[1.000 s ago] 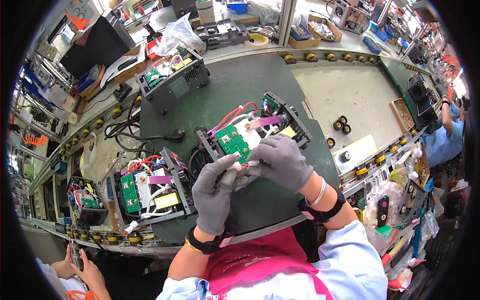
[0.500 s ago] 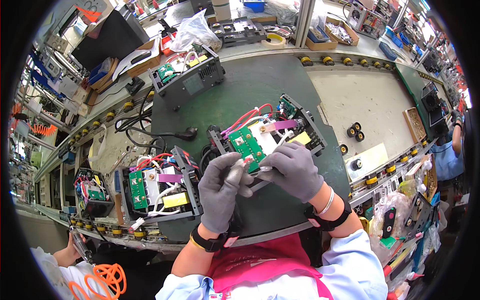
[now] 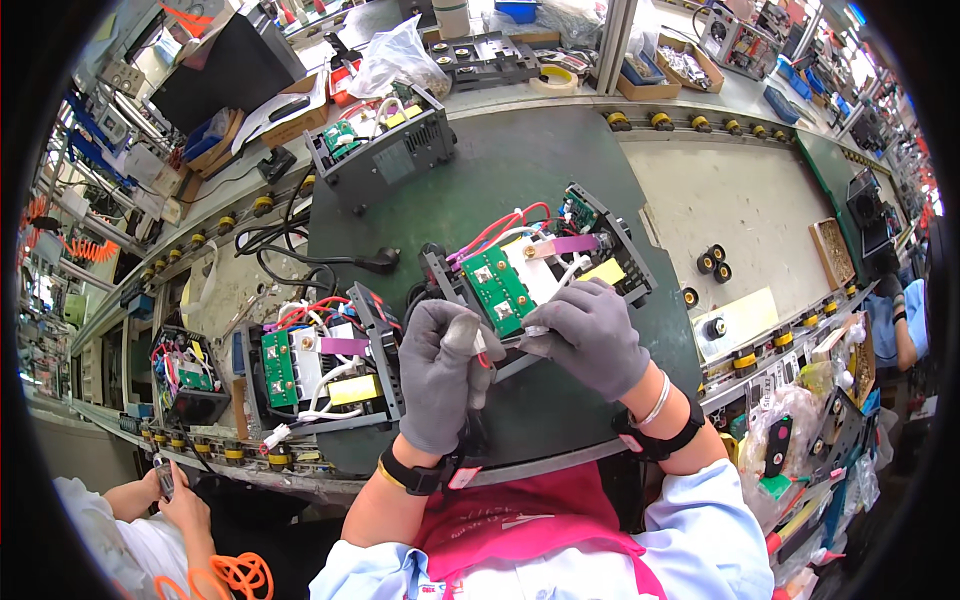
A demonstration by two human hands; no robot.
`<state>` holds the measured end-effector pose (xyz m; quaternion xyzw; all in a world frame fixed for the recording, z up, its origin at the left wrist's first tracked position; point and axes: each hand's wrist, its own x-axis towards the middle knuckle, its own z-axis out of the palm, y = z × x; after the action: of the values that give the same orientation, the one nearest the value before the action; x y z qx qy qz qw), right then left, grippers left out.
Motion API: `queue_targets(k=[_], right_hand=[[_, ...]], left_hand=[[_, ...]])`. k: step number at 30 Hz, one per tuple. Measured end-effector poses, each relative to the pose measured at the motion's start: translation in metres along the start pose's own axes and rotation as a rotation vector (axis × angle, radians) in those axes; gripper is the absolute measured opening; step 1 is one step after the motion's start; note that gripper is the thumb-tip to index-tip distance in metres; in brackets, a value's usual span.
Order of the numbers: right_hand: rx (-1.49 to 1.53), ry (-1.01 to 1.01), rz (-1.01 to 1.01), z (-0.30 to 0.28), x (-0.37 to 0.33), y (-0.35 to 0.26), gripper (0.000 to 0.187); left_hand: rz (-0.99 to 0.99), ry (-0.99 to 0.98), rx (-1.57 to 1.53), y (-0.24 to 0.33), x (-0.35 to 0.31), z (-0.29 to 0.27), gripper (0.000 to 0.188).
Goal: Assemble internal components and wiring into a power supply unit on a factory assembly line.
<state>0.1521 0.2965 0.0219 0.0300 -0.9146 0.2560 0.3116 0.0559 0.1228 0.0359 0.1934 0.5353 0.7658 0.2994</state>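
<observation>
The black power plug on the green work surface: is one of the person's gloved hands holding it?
No, the black power plug lies on the green work surface, apart from both left hand and right hand.

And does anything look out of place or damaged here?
I see no clear damage, including on the unit being worked on. The black cord lies in loose loops, its plug on the green mat, and plastic bags lie jumbled at right; both look untidy.
</observation>
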Motion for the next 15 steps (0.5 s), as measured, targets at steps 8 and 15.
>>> queue_targets(k=[8, 15], right_hand=[[0.013, -0.003, 0.009, 0.001, -0.004, 0.003, 0.025], [0.03, -0.041, -0.009, -0.001, -0.004, 0.004, 0.027]], left_hand=[[-0.238, -0.042, 0.04, 0.011, -0.001, -0.002, 0.03], [-0.143, -0.051, 0.095, 0.01, -0.001, -0.001, 0.028]])
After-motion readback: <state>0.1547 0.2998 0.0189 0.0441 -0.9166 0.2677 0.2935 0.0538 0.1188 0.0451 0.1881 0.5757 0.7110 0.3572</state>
